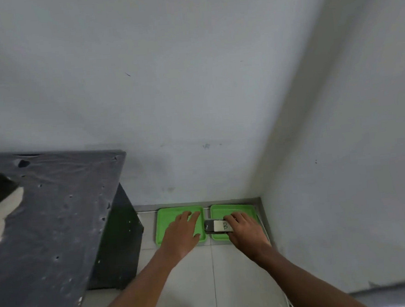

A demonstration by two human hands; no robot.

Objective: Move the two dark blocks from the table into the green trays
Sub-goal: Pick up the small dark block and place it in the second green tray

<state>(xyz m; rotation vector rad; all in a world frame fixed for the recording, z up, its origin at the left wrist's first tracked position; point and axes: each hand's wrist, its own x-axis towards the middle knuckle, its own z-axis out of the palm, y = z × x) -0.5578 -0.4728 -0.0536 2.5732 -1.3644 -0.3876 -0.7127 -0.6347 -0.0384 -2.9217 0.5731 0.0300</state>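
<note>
Two green trays lie side by side on the tiled floor against the wall: the left tray (162,222) and the right tray (245,208). My right hand (244,229) grips a dark block (217,226) with a white label marked "B", holding it over the left edge of the right tray. My left hand (181,231) hovers flat over the left tray with fingers spread and nothing in it. A second block does not show; my left hand hides much of the left tray's inside.
A table (53,223) draped in dark grey cloth stands at the left, its corner close to the left tray. White walls meet in a corner just behind and right of the trays. Pale floor tiles (212,277) stretch toward me.
</note>
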